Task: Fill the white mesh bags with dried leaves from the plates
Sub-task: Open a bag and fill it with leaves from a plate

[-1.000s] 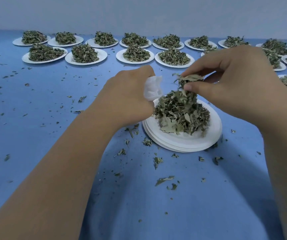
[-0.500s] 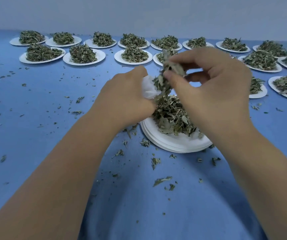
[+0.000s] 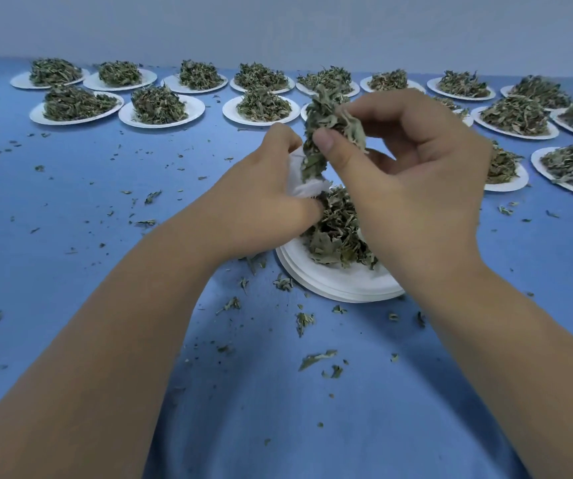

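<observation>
Blue tablecloth (image 3: 70, 236) spreads leftward; my left hand (image 3: 260, 202) grips the crumpled white mesh bag (image 3: 304, 184), my right hand (image 3: 416, 174) pinches grey-green dried leaves (image 3: 330, 127).

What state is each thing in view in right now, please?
left hand, grips the white mesh bag.
white mesh bag, bunched, held beside the leaf pile; fill hidden.
right hand, pinches a leaf clump.
leaf clump, lifted, lower end at the bag's top.
near plate stack, carries the leaf pile.
far plates, each heaped with leaves.
blue cloth, strewn with leaf bits.
</observation>
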### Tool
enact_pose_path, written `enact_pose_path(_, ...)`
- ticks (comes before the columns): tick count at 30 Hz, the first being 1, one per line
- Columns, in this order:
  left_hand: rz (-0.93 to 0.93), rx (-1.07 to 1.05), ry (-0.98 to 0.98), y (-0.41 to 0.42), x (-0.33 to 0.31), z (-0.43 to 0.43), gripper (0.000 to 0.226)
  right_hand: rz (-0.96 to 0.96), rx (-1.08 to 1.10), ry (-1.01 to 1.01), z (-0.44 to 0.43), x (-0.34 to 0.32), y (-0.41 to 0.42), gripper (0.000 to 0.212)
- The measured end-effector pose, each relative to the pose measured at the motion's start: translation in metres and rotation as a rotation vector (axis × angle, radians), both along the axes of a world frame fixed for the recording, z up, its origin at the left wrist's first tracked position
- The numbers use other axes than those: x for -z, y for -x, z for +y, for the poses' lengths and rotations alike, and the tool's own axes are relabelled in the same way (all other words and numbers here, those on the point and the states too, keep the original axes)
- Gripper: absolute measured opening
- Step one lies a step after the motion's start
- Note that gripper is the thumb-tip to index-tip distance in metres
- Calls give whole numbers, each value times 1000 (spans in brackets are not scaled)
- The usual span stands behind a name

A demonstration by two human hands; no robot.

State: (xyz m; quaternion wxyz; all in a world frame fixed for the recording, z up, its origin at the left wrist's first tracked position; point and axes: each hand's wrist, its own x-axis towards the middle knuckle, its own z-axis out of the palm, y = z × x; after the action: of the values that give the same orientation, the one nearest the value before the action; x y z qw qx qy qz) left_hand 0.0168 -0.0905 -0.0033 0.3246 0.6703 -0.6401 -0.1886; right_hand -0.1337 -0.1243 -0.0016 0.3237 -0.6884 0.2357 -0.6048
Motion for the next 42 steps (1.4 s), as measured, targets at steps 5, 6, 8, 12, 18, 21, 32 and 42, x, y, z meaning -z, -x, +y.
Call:
enact_pose_path(5, 150, 6, 15, -2, -5, 4, 49, 50, -18, 30, -4, 3, 4, 23)
enact_pose_path(6, 150, -5, 19, -3, -4, 5, 51, 68, -32, 29, -6, 3, 6, 23)
enact_pose_path(8, 134, -32, 33, -6, -3, 4, 51, 121, -77, 32, -8, 4, 9, 25)
enact_pose_path(12, 106, -41, 60, -7, 1, 2, 43, 204, -81, 27, -9, 3, 13, 25)
enact_pose_path(18, -254, -44, 152, -3, 11, -8, 24, 322, -74, 11, -7, -2, 17, 19)
enact_pose_path(21, -239, -28, 250, 1, 11, -5, 27, 416, -97, -45, -7, -4, 19, 14)
enact_pose_path(32, -174, 39, 280, 9, 10, 2, 11, 598, -217, -170, -15, -10, 26, 18)
enact_pose_path(42, -306, 124, 349, 16, 6, 8, 30, 706, -314, -422, -29, -20, 12, 45)
